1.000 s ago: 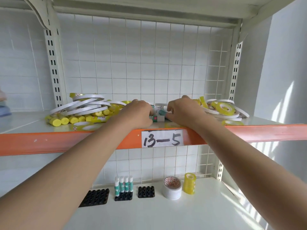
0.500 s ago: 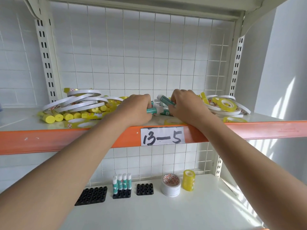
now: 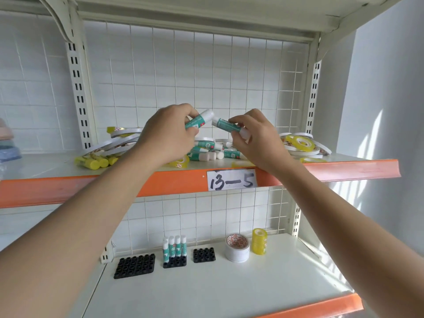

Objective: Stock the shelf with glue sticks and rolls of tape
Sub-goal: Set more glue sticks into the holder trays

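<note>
Glue sticks: left hand (image 3: 167, 131) fingers clamped on one (image 3: 199, 119), right hand (image 3: 257, 138) pinches another (image 3: 226, 125), both above upper shelf (image 3: 344, 167) pile (image 3: 206, 152), prob for black holders (image 3: 174, 261) on lower shelf

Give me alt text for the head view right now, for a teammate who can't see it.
Two hands are raised above the upper shelf, the left hand and the right hand each gripping a teal glue stick. Below them lies a pile of glue sticks between heaps of tape rolls. The lower shelf holds three black holders, one with four glue sticks standing.
</note>
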The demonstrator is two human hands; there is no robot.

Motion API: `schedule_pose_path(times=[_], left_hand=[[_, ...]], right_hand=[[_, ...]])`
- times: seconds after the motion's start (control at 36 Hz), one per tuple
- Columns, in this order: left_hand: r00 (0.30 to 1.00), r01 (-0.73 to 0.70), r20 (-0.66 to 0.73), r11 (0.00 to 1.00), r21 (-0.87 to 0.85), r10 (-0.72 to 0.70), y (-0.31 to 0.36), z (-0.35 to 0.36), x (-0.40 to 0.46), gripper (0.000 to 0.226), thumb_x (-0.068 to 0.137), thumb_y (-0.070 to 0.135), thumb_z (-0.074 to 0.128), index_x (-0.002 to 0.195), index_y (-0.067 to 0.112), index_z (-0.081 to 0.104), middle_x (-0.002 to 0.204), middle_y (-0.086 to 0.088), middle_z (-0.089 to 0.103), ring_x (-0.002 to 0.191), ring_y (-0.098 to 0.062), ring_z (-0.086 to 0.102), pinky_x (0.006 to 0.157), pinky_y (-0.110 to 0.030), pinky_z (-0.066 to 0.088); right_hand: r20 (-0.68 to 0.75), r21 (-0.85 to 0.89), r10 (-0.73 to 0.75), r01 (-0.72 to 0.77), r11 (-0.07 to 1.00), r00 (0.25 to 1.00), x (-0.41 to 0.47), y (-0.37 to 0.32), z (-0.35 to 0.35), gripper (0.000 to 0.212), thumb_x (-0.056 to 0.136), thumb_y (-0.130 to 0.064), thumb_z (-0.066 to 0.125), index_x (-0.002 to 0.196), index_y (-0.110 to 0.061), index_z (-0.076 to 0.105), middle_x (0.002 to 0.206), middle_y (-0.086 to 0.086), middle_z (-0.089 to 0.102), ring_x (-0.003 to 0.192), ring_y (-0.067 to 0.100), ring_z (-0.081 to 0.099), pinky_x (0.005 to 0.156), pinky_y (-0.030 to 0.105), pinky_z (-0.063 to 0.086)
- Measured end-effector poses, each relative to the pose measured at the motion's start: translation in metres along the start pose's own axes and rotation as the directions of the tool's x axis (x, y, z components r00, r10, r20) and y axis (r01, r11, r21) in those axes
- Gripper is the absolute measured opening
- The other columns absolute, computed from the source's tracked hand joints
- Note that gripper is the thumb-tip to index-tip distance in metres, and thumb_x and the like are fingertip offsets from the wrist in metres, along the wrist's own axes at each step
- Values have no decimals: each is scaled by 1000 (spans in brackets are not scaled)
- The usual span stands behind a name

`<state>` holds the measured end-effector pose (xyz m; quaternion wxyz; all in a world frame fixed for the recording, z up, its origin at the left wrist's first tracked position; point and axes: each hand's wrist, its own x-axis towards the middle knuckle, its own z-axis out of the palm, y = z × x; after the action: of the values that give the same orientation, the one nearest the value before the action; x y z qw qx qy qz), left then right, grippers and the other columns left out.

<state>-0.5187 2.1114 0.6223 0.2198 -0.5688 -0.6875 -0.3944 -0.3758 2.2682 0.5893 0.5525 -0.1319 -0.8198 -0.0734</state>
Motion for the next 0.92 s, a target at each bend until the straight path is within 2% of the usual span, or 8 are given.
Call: schedule_pose_path(times=[0.11, 0.19, 0.36, 0.47, 0.58, 0.67, 0.81, 0.92], left_hand=[[998, -12, -55, 997, -79, 8, 2, -13, -27, 21, 93, 17, 58, 113, 23, 62, 97, 7, 63, 92, -18, 56, 76, -28, 41], [999, -34, -41, 985, -168, 27, 0, -11, -56, 19, 91, 15, 60, 108, 23, 63, 88, 12, 61, 84, -14, 56, 73, -25, 41], [995, -83, 21, 940, -330, 95, -19, 7, -127, 20, 90, 13, 62, 106, 25, 63, 91, 12, 64, 86, -12, 55, 75, -33, 46], [993, -14, 101, 909, -418, 62, -35, 28, -164, 22, 90, 10, 61, 108, 23, 63, 94, 10, 65, 86, -11, 56, 73, -28, 43], [979, 87, 203, 858, -507, 20, -47, 55, -195, 22, 92, 11, 59, 106, 28, 62, 94, 13, 65, 85, -6, 60, 73, -23, 48], [963, 169, 269, 823, -542, -20, -53, 77, -214, 21, 94, 14, 58, 101, 34, 59, 82, 17, 65, 76, 2, 60, 66, -13, 43], [915, 303, 388, 823, -480, -111, -75, 117, -233, 22, 95, 18, 58, 113, 27, 65, 80, 10, 62, 77, -16, 61, 70, -30, 45], [878, 404, 436, 795, -453, -198, -88, 143, -240, 23, 94, 15, 59, 113, 24, 67, 82, 11, 62, 74, -9, 58, 66, -24, 42]], right_hand=[[-74, 60, -9, 14, 998, 997, -22, -23, -10, 25, 86, -11, 63, 109, -5, 67, 95, 6, 56, 72, 13, 53, 67, 10, 41], [-94, 99, 14, -5, 995, 996, -46, -41, -18, 23, 84, -7, 65, 107, -4, 68, 96, 5, 57, 74, 10, 49, 68, 5, 39], [-110, 203, 145, -120, 972, 983, -118, -73, -26, 21, 81, -5, 71, 101, -11, 67, 98, -1, 61, 79, 8, 54, 66, 7, 40], [-37, 273, 254, -235, 933, 966, -164, -88, -22, 27, 78, -5, 71, 100, -19, 64, 98, -17, 57, 77, 10, 58, 66, 15, 46], [39, 316, 352, -345, 884, 935, -200, -97, -13, 28, 78, 0, 73, 99, -16, 63, 95, -10, 58, 74, 11, 57, 66, 16, 47], [119, 371, 481, -488, 790, 869, -220, -104, -4, 30, 80, 1, 73, 96, -20, 59, 94, -1, 62, 76, 15, 59, 67, 18, 49], [218, 427, 646, -667, 610, 731, -242, -92, 15, 32, 81, -2, 73, 90, -24, 52, 85, -15, 61, 78, 10, 61, 68, 22, 51], [253, 422, 744, -763, 489, 618, -256, -68, 36, 26, 80, -6, 75, 89, -19, 53, 80, -1, 64, 75, 22, 65, 70, 34, 54]])
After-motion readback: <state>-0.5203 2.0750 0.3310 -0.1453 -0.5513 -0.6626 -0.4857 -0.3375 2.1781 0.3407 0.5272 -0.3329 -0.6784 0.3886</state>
